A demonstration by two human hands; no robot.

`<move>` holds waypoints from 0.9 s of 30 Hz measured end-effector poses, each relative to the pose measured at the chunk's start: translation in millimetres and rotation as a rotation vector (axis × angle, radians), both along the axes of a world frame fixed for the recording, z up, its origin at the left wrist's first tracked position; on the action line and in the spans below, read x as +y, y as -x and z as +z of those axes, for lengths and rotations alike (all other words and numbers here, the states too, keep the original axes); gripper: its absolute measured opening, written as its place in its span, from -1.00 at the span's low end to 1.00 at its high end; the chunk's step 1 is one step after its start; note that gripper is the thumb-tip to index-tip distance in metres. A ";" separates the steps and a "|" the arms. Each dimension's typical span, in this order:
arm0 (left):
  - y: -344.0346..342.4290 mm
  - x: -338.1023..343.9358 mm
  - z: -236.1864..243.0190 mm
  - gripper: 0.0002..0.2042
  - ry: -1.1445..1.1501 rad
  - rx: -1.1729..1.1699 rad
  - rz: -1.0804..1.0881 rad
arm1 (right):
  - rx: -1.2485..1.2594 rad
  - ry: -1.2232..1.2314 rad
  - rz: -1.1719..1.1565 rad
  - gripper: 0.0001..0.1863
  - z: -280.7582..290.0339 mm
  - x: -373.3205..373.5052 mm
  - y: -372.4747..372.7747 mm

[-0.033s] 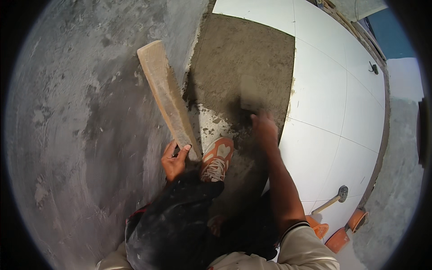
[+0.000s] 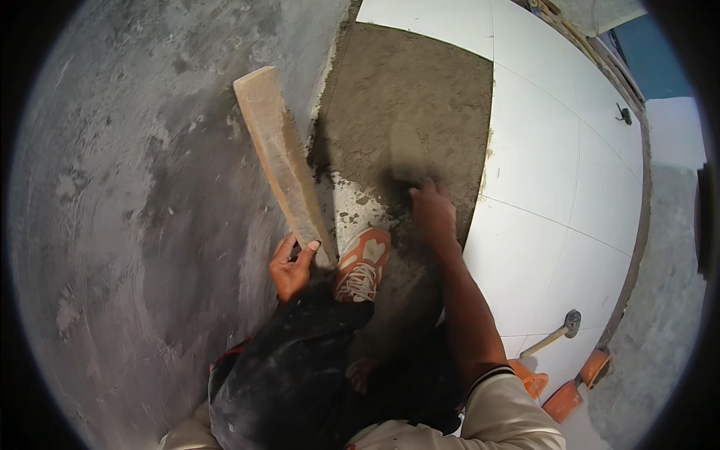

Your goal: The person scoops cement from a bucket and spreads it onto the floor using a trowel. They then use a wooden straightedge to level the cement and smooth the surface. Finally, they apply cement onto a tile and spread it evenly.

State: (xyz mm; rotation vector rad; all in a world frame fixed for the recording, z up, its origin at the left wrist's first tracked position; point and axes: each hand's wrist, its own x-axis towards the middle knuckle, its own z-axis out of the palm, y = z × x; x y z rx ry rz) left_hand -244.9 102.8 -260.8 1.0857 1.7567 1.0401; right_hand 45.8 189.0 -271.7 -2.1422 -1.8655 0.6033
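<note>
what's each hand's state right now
Left hand: closed on the near end of a wooden plank.
Right hand: closed, holding a blurred trowel.

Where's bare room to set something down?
White tiles between the mortar bed and the small dark object, beyond the mallet. Crowded: around the orange shoe, between board and right hand; bottom right, by mallet and orange containers.

Open over the far end of the mortar bed (image 2: 420, 71), crowded nearer.
Blocked beside its left edge by the plank (image 2: 281, 161), at its near edge by the shoe (image 2: 364, 262), just beyond by the right hand (image 2: 435, 208) and blurred trowel (image 2: 407, 154); passable over the white tiles (image 2: 534, 142) past its right edge, short of the mallet (image 2: 551, 338).
</note>
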 end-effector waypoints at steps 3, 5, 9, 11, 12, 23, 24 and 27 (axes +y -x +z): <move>-8.2 -3.9 4.3 -0.65 0.009 -0.047 0.012 | 0.061 0.040 0.013 -0.68 -7.5 9.5 31.3; -3.9 -7.6 4.4 -0.65 0.013 -0.064 0.020 | 0.108 0.157 0.089 -0.62 0.2 9.5 39.1; 0.9 -12.5 10.8 -0.66 0.020 -0.101 0.060 | 0.025 0.053 -0.022 -0.59 2.1 23.7 14.3; -1.5 -16.2 16.2 -0.67 0.031 -0.085 0.064 | -0.017 0.088 0.155 -0.57 4.9 61.2 -19.5; 0.3 -18.2 14.9 -0.67 0.036 -0.067 0.046 | 0.008 0.078 0.238 -0.58 2.0 76.7 -25.9; 11.7 -37.0 13.2 -0.67 0.040 0.014 -0.013 | -0.063 0.095 0.701 -0.65 15.9 96.8 -20.0; 14.2 -38.0 11.1 -0.67 0.041 0.021 -0.025 | -0.042 0.052 0.690 -0.67 17.0 86.1 -18.2; 12.6 -39.0 9.6 -0.66 0.027 -0.018 -0.020 | 0.009 -0.060 0.610 -0.71 6.6 71.3 -15.5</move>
